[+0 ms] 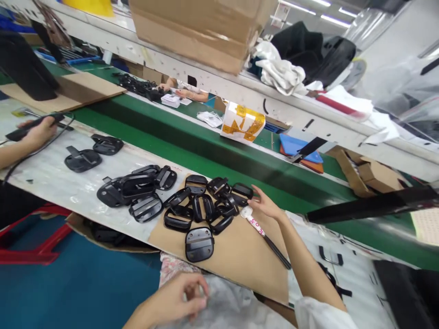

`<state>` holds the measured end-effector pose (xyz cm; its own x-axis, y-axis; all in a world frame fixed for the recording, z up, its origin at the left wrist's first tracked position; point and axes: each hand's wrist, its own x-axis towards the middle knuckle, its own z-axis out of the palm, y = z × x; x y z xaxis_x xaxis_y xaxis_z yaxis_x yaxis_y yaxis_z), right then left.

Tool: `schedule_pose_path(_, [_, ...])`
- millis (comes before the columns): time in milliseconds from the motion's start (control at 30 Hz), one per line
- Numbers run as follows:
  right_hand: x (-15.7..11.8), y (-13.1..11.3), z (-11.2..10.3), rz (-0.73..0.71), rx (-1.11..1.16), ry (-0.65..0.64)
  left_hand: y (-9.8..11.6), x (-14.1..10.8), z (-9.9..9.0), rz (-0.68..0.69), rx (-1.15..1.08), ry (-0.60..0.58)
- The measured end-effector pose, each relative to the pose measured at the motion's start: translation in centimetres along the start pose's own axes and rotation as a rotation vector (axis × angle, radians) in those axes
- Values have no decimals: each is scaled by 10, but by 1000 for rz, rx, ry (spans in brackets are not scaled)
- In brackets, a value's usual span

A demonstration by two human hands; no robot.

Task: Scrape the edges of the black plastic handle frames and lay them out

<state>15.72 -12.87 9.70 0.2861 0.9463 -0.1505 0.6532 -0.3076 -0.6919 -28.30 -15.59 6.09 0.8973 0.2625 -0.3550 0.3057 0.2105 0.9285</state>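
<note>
Head view, near to far. The left hand (176, 297), at 7 o'clock, is narrow, its fingers curled toward the thumb with nothing visible between them, above a crumpled plastic sheet (229, 304). The right hand (267, 204), at 4 o'clock, is open, its fingers spread, holding nothing, with the fingertips (254, 188) just beside the black parts (199, 244). These are matte moulded plastic, rounded-rectangular plates with a raised bar, heaped and overlapping at 7 o'clock on a cardboard sheet (240, 256); one lies apart at the sheet's near edge. A black rod (274, 249) with a white, pink-marked wrapped tip lies just below the right hand. More parts lie on the white desk (68, 192) at 8 to 9 o'clock. At 9 o'clock, a co-worker's hand (37, 133) grips a corded tool (30, 127). Beyond lies a green belt (206, 157), with a taped packet (243, 122) at 1 o'clock. A cardboard box (195, 32) stands at 12 o'clock.
</note>
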Motion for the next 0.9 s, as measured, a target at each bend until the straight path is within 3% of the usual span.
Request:
schedule_pose_path(33, [4,-1,8,3,2,17,1,9,9,10,59,-33])
schedule_pose_path(100, [14,-4,19,-3,-6,51,1,26,18,61,168,57])
schedule_pose_path(233, [33,-14,26,-28,-18,108,1,48,8,72,197,247])
schedule_pose_path(467, [34,-14,17,-16,78,283,9,56,-19,77,103,368])
schedule_pose_path(700, [28,-14,0,22,349,533,-21,68,-5,225,261,584])
schedule_pose_path(800, [49,-45,-3,-23,427,442,-31,67,2,284,249,666])
schedule_pose_path(900, [83,-101,13,-148,427,185,-41,63,9,330,278,784])
